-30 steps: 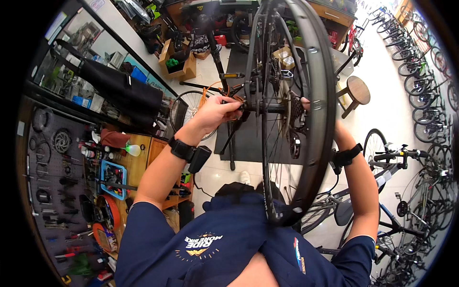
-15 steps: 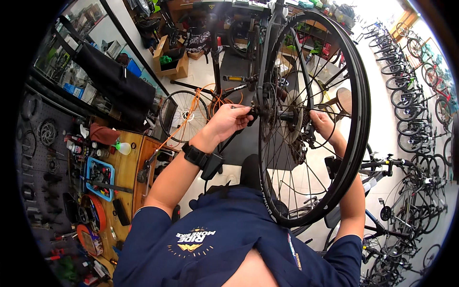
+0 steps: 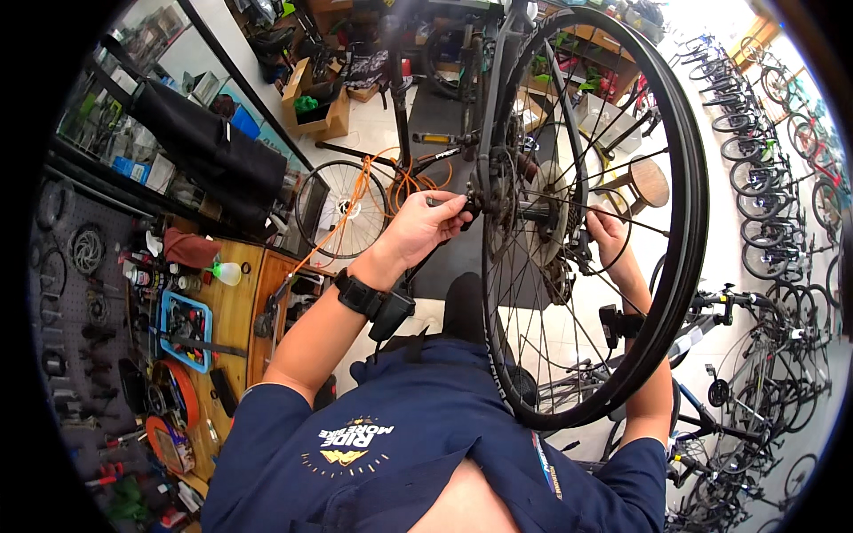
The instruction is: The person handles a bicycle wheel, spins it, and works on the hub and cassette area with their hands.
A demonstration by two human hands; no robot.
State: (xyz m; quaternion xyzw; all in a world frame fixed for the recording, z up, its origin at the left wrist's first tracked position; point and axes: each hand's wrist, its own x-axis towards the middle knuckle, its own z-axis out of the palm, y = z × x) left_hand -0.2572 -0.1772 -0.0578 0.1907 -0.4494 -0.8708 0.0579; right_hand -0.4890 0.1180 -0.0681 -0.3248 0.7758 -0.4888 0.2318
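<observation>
A bicycle's rear wheel (image 3: 689,266) with a black tyre stands upright before me, its hub and sprockets between my hands. My left hand (image 3: 423,227) is closed on a small dark lever (image 3: 437,202) at the left axle end, beside the grey frame tube (image 3: 490,115). On the wheel's far right side my right hand (image 3: 608,236) has its fingers curled near the axle and rear derailleur (image 3: 560,286). Spokes cross in front of it, and what its fingers hold cannot be made out.
To the left, a wooden workbench (image 3: 233,306) carries a blue tray (image 3: 206,355) of tools. An orange hose (image 3: 362,191) loops near another wheel (image 3: 311,213). A round wooden stool (image 3: 650,182) stands right of the wheel. Rows of bikes (image 3: 755,178) line the right side.
My right hand has shifted slightly to the right, away from the sprockets. The wheel's rim sits a little further right in view. My left hand stays at the axle end.
</observation>
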